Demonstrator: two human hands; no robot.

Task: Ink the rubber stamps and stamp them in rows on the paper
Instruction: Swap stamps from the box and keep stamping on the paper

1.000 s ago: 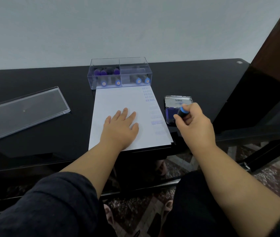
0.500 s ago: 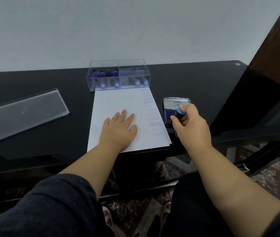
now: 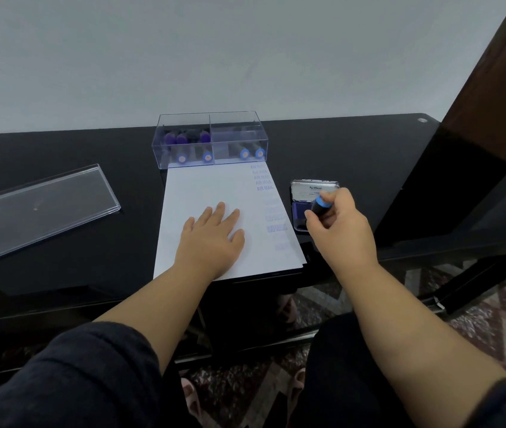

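Gripping one stamp (image 3: 318, 206) over one ink pad (image 3: 300, 215).

Glossy black table (image 3: 353, 156), white paper (image 3: 202, 193) with blue print rows at 3 o'clock edge, black stamp (image 3: 318, 206) blue-capped, blue ink pad (image 3: 300, 211), clear box (image 3: 211, 140), purple stamps inside.

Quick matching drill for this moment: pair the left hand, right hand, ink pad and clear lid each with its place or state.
Things:
1. left hand
2. right hand
3. ink pad
4. clear lid

Places or states:
A. open, right of the paper
B. lies on the table, left of the paper
C. flat on the paper
D. grips a stamp over the pad

Pairs: 1-C, 2-D, 3-A, 4-B
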